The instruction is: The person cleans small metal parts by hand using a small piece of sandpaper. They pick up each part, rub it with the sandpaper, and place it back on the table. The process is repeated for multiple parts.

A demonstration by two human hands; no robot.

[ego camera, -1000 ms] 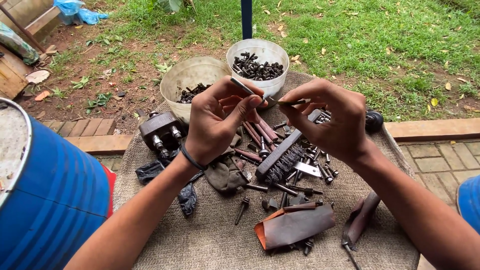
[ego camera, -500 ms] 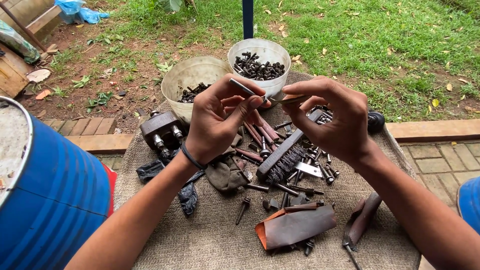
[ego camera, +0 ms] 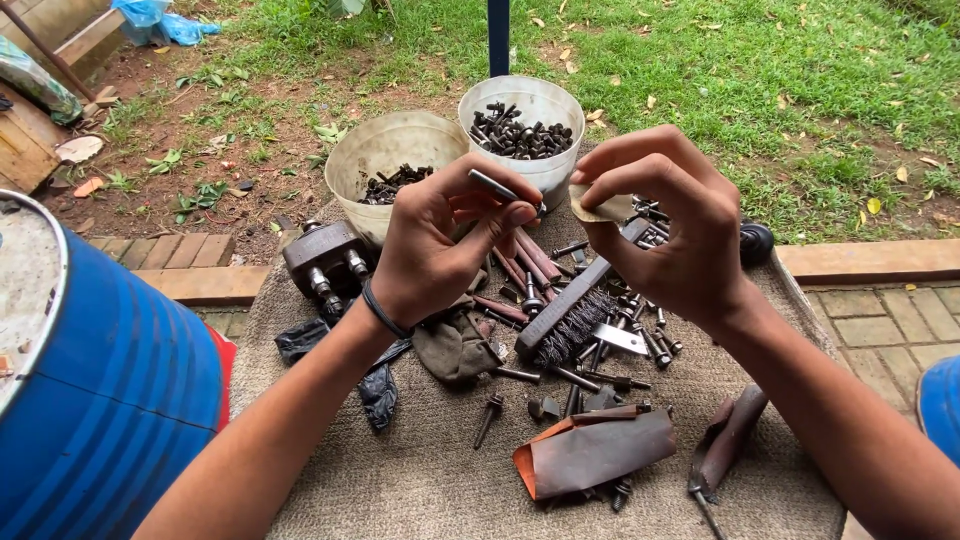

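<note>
While my left hand [ego camera: 435, 250] pinches a slim metal bolt [ego camera: 503, 189] above the wire brush [ego camera: 565, 315], my right hand [ego camera: 665, 235] pinches a small tan sandpaper scrap [ego camera: 603, 208] just beside it.

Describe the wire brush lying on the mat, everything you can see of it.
The wire brush is a long dark block, apparently wood, with a patch of dark, fine bristles showing along its near end. It lies flat and diagonal on the coarse brown mat, near end toward the grey rag, far end hidden behind the right hand. Bolts crowd both sides. Neither hand touches it.
</note>
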